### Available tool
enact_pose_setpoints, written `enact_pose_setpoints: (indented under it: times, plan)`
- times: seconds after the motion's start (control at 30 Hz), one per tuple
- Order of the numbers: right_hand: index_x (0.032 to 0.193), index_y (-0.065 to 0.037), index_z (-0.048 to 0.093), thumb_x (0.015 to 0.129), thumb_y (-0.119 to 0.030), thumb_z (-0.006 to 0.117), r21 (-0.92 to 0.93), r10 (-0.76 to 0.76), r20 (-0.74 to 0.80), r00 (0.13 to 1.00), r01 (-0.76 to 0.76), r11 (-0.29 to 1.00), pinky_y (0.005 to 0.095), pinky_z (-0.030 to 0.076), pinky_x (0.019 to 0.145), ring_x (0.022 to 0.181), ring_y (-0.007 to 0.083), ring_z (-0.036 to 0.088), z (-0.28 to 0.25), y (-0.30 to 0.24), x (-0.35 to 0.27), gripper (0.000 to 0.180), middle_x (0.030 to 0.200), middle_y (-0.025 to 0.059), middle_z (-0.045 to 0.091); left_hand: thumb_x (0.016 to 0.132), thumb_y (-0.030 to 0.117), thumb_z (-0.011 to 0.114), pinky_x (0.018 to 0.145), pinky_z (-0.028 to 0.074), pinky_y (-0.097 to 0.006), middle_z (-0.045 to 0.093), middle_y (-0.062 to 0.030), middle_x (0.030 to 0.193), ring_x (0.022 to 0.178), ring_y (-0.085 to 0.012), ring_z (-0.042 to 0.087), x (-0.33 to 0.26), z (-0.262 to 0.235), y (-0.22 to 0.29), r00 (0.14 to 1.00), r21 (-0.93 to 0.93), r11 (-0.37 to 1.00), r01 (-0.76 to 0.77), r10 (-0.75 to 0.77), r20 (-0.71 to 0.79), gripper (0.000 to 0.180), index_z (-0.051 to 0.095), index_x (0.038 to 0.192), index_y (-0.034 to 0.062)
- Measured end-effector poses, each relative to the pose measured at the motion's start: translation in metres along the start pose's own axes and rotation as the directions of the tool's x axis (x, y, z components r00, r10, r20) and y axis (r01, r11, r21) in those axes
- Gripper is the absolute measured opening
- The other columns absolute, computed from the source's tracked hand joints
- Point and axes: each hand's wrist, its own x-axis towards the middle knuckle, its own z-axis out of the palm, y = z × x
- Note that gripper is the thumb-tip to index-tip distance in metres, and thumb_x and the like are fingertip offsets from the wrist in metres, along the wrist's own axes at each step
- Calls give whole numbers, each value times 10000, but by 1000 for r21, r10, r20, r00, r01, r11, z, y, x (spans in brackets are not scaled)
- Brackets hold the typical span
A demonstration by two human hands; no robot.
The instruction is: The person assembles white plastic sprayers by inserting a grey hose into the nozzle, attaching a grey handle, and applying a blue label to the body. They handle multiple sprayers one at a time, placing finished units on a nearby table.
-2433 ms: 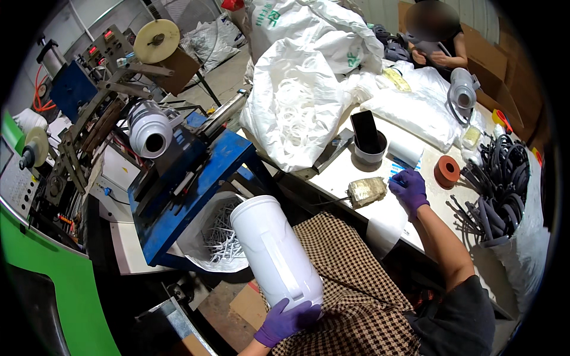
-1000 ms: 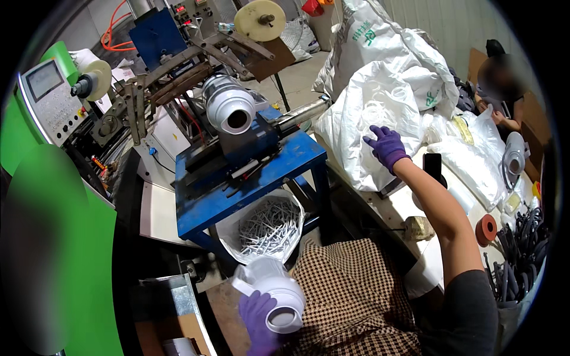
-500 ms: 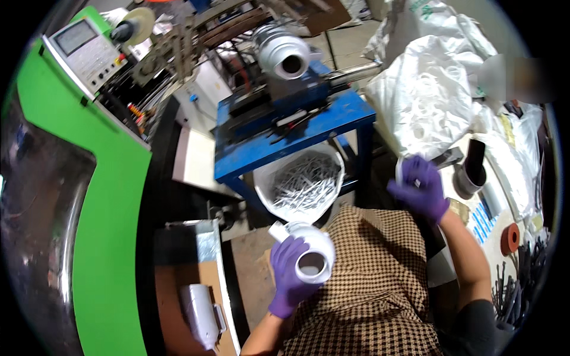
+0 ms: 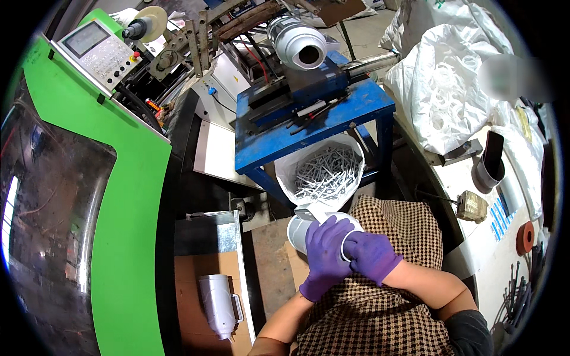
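Fingers (image 4: pixel 330 232) of both gloved hands, left hand (image 4: pixel 323 258) and right hand (image 4: pixel 371 255), clamp the white jug (image 4: pixel 306 228) over my lap; I read it as mid-handling, not yet set down on the bench (image 4: pixel 475 264).

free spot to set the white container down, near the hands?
Bare floor strip between the metal chute and the checked lap. White bench has a patch between the brush block and red roll. Blue stand top is crowded.
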Motion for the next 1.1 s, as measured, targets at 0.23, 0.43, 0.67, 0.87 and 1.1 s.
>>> enact_pose_setpoints:
  times: [0.23, 0.43, 0.67, 0.87, 1.1]
  plan:
    - [954, -67, 694, 803, -81, 670, 33, 24, 207, 978, -32, 999, 441, 567, 742, 863, 342, 686, -9, 15, -3, 153, 998, 118, 673, 700, 229, 758, 1144, 306, -563, 625, -104, 1345, 1309, -351, 519, 0, 16, -2, 999, -6, 999, -46, 46, -19, 634, 611, 1291, 50]
    - [1043, 20, 602, 786, -42, 669, 183, -182, 227, 957, 142, 973, 481, 523, 853, 996, 407, 636, -20, 13, 2, 273, 1001, 237, 629, 738, 306, 750, 1150, 306, -575, 608, -98, 1395, 1319, -361, 518, 2, -6, -4, 993, 42, 996, -78, 74, 97, 600, 628, 1262, 40]
    - [1355, -101, 594, 800, -75, 669, -326, -525, -583, 620, 414, 850, 423, 554, 843, 1010, 327, 664, -133, 33, 98, 560, 1077, 137, 656, 919, 244, 721, 1038, 469, -427, 482, -194, 1425, 1251, -314, 540, -55, -140, -58, 620, -269, 779, 566, -617, -485, 965, 95, 1639, 93]
    - [1377, -175, 564, 831, -307, 759, -524, 66, -499, 864, -362, 771, 448, 508, 895, 1080, 319, 606, -181, 138, 280, 595, 1127, 131, 613, 965, 512, 474, 592, 612, -398, 636, -157, 1329, 962, -338, 697, -113, -110, -115, 397, -950, -311, -13, -874, 281, 603, 518, 1425, 124]
    - [892, -142, 663, 701, -287, 811, -552, -490, -636, 596, 92, 829, 472, 474, 711, 803, 337, 639, -151, 95, 153, 282, 878, 88, 638, 933, 528, 477, 429, 513, -310, 678, -159, 1185, 772, -296, 683, -63, -100, -97, 322, -973, -221, -63, -928, 190, 564, 576, 1321, 130]
